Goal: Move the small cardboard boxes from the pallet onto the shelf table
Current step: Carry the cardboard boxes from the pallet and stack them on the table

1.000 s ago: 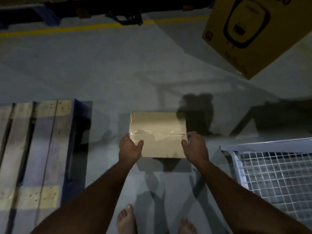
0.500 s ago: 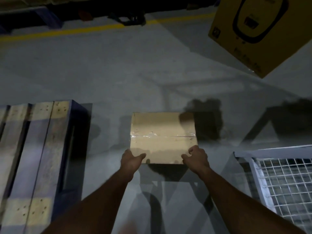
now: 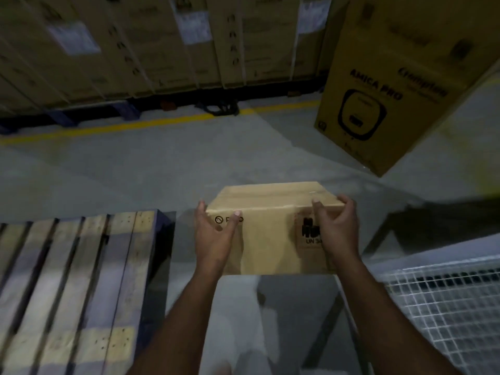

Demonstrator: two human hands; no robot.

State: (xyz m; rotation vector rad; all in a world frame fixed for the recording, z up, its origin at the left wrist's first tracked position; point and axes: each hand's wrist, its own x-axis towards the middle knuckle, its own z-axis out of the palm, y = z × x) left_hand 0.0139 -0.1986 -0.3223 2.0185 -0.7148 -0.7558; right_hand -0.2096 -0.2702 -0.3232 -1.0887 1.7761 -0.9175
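Note:
A small brown cardboard box (image 3: 270,239) with black print on its near face is held up in front of me, above the grey floor. My left hand (image 3: 216,236) grips its left side, thumb on the near face. My right hand (image 3: 335,231) grips its right side, fingers curled over the top edge. The wooden pallet (image 3: 75,288) with a blue frame lies at the lower left; no boxes show on the part in view. The wire-mesh shelf table (image 3: 446,301) with a pale metal frame is at the lower right.
A large printed carton (image 3: 400,85) stands at the upper right. A row of big strapped cartons (image 3: 162,41) on blue pallets fills the back, behind a yellow floor line (image 3: 151,124). Grey concrete floor lies between them and me.
The box has risen from low near the floor to a raised hold, its printed side now facing me. My view has tilted up, revealing the stacked cartons at the back.

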